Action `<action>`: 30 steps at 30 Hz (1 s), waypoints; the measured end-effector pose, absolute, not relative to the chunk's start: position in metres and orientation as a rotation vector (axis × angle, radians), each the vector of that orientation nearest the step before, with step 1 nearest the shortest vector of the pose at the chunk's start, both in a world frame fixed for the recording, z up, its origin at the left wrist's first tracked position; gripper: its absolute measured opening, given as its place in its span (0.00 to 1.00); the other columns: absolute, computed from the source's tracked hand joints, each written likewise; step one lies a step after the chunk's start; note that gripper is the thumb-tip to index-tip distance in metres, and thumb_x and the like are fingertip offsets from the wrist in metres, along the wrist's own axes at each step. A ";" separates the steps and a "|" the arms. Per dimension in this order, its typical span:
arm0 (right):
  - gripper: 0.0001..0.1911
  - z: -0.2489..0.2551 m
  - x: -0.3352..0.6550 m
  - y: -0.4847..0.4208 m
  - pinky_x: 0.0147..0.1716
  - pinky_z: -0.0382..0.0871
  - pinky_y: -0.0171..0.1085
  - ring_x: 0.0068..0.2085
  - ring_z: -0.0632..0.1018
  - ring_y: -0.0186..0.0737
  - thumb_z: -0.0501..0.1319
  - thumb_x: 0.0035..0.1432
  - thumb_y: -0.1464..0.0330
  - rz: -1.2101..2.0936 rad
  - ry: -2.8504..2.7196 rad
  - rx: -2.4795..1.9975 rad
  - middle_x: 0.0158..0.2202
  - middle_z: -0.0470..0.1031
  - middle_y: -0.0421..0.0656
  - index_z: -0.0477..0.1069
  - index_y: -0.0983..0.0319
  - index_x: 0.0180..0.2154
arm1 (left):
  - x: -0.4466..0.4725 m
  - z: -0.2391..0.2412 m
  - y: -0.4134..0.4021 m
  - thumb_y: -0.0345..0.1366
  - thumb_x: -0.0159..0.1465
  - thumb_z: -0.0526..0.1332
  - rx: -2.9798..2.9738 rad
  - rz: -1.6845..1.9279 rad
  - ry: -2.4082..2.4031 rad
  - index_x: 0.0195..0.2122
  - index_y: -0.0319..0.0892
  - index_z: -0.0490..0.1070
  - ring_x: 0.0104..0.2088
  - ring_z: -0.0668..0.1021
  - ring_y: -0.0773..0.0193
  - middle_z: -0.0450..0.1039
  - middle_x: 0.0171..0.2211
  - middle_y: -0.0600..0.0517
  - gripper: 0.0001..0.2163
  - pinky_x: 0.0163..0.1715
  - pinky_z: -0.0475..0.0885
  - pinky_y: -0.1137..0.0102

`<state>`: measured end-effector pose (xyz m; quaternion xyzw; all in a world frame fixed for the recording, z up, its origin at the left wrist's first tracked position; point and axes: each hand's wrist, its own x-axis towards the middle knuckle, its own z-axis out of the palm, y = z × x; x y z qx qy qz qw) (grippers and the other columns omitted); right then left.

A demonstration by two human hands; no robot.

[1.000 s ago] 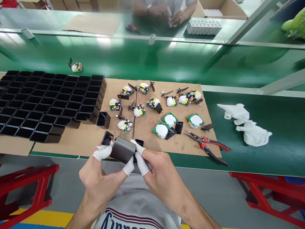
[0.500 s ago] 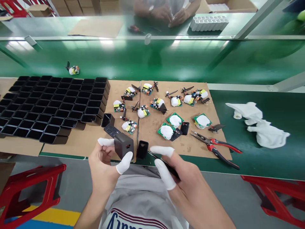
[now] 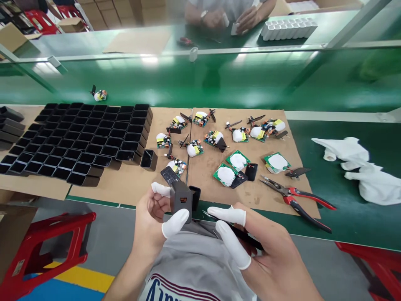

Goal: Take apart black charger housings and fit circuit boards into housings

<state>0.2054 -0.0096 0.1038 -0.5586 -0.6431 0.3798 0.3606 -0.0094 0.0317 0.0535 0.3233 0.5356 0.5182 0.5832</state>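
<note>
My left hand (image 3: 148, 225), with white finger cots, grips a black charger housing (image 3: 181, 194) between thumb and fingers. An orange-lined port slot shows in its near end, and a dark flat cap (image 3: 169, 175) juts out at the far end. My right hand (image 3: 266, 242), also in finger cots, pinches black tweezers (image 3: 247, 238). Their tips point left at the housing, slightly apart from it. Behind the housing stands an open black case (image 3: 195, 196), partly hidden. Several circuit boards with white pads, like this green one (image 3: 225, 174), lie on the cardboard (image 3: 206, 194).
Rows of open black cases (image 3: 84, 179) fill the left side, with one case (image 3: 148, 160) apart from them. Red-handled pliers (image 3: 291, 192) and white gloves (image 3: 372, 179) lie to the right. Red stools (image 3: 72, 246) flank me. Across the bench a person's hands (image 3: 247, 21) hold small white parts.
The charger housing has turned so its port end faces me more squarely, and the orange lining shows more plainly. My view has shifted a little; the tweezers stay in my right hand.
</note>
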 end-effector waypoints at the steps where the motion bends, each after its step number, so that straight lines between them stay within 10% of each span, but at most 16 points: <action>1: 0.10 0.106 0.204 -0.008 0.27 0.70 0.29 0.28 0.76 0.31 0.64 0.77 0.69 0.913 -1.679 -1.440 0.32 0.79 0.34 0.83 0.51 0.53 | -0.009 0.053 0.031 0.34 0.47 0.84 0.783 1.205 1.254 0.38 0.42 0.76 0.32 0.82 0.66 0.81 0.34 0.54 0.22 0.33 0.83 0.75; 17: 0.12 0.107 0.191 0.003 0.24 0.64 0.34 0.25 0.73 0.34 0.58 0.71 0.75 0.596 -1.915 -1.572 0.31 0.80 0.36 0.78 0.55 0.42 | -0.002 0.059 0.015 0.35 0.56 0.81 1.671 1.369 1.597 0.45 0.46 0.75 0.31 0.84 0.65 0.81 0.34 0.58 0.20 0.36 0.82 0.72; 30: 0.13 0.093 0.181 0.010 0.26 0.57 0.37 0.27 0.66 0.38 0.53 0.74 0.68 1.204 -1.772 -1.602 0.28 0.74 0.36 0.61 0.54 0.33 | -0.013 0.043 0.014 0.36 0.54 0.86 2.084 1.458 1.635 0.51 0.46 0.77 0.36 0.88 0.57 0.87 0.39 0.51 0.27 0.39 0.84 0.67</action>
